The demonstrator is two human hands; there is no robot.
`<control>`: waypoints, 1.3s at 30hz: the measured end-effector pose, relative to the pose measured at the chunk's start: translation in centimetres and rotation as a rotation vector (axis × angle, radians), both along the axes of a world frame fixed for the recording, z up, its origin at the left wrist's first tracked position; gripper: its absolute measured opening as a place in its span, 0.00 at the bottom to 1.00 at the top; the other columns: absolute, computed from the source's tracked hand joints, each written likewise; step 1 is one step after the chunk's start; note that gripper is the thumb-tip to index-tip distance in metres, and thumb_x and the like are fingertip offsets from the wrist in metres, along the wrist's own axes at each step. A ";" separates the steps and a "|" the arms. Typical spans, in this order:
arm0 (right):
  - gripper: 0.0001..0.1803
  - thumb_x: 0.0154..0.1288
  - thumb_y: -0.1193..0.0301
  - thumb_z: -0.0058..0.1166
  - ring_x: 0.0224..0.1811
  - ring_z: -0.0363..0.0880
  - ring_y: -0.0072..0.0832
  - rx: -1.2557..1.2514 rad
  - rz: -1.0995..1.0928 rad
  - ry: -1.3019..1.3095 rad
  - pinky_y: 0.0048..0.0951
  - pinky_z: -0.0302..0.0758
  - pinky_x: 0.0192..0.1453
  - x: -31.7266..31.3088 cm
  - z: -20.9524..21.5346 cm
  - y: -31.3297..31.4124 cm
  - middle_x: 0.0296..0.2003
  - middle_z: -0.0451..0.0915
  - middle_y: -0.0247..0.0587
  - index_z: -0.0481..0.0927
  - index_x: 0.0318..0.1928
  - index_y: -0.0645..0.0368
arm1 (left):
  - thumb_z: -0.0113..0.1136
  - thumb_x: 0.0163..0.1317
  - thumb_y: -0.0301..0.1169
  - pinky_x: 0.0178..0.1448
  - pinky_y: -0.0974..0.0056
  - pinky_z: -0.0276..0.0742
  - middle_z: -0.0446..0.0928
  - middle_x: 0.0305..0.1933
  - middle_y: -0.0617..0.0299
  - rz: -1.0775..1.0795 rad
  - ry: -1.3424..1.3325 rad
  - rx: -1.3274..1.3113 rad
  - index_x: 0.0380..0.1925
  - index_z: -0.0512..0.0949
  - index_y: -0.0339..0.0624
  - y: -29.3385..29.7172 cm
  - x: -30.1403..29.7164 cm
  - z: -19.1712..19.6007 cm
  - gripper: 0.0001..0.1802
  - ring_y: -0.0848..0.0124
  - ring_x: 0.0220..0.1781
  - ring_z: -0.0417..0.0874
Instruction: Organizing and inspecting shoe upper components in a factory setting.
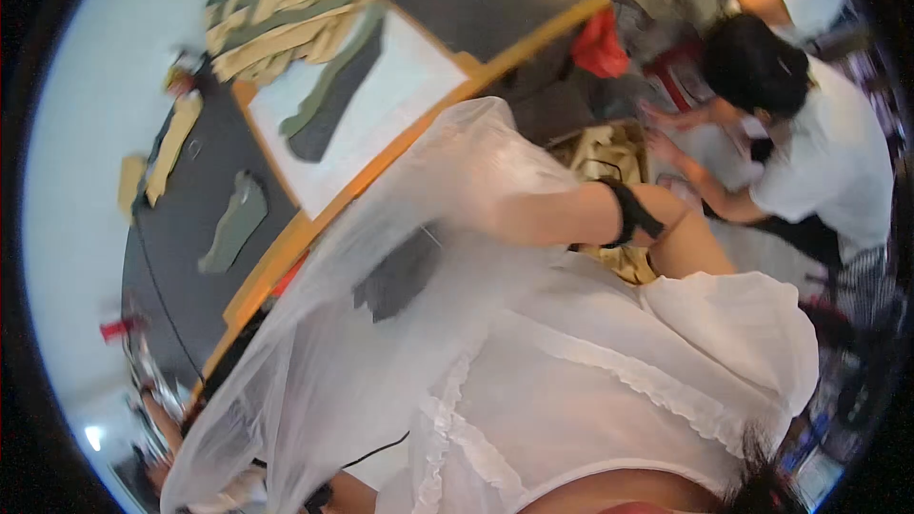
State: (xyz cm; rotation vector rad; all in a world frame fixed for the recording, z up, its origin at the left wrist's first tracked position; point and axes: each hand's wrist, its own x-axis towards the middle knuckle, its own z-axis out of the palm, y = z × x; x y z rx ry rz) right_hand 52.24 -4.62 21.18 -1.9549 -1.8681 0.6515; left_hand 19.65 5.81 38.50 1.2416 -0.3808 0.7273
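Observation:
A large clear plastic bag (314, 343) is spread in the air in front of my white blouse, raised between my two hands. My right hand (500, 186), with a black band at the wrist, holds its upper end; plastic covers the hand and motion blurs the fingers. At the lower left, my left hand (233, 495) holds the other end, partly veiled by the film. Through the plastic shows a dark grey patch (400, 276); whether it lies inside or behind the bag I cannot tell.
The dark table (181, 276) has a wooden edge and a white board (409, 76) with a grey-green cut piece. Another such piece (235, 224) lies nearby, with stacked tan and green pieces (295, 14) beyond. A co-worker (819, 143) bends beside a basket of tan pieces (609, 152).

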 end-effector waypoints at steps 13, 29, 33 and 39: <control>0.20 0.65 0.71 0.48 0.65 0.67 0.43 0.586 -0.219 0.056 0.44 0.57 0.73 -1.4 -13.5 -1.0 0.58 0.74 0.47 0.77 0.57 0.59 | 0.68 0.54 0.33 0.50 0.55 0.72 0.46 0.76 0.41 0.259 0.330 -0.145 0.64 0.70 0.43 2.9 5.2 -4.7 0.35 0.60 0.47 0.71; 0.44 0.52 0.73 0.63 0.53 0.76 0.46 0.182 0.038 0.070 0.41 0.76 0.53 -0.3 -16.3 0.7 0.55 0.72 0.51 0.61 0.71 0.43 | 0.76 0.49 0.37 0.38 0.70 0.83 0.31 0.79 0.39 0.232 0.547 0.289 0.49 0.71 0.55 5.6 7.9 -6.4 0.29 0.79 0.26 0.81; 0.48 0.51 0.67 0.66 0.56 0.75 0.45 -0.298 0.048 0.191 0.39 0.75 0.53 -0.1 -13.5 2.5 0.54 0.75 0.52 0.59 0.73 0.41 | 0.76 0.48 0.30 0.42 0.63 0.87 0.32 0.78 0.38 0.175 0.568 0.158 0.46 0.73 0.50 4.8 7.9 -7.0 0.26 0.78 0.27 0.82; 0.45 0.54 0.63 0.65 0.58 0.74 0.39 -0.207 0.168 0.684 0.31 0.67 0.63 3.0 -11.8 2.1 0.57 0.75 0.55 0.60 0.71 0.57 | 0.74 0.49 0.30 0.39 0.67 0.86 0.36 0.76 0.29 0.266 0.498 0.151 0.43 0.73 0.45 4.7 8.2 -8.7 0.23 0.83 0.23 0.79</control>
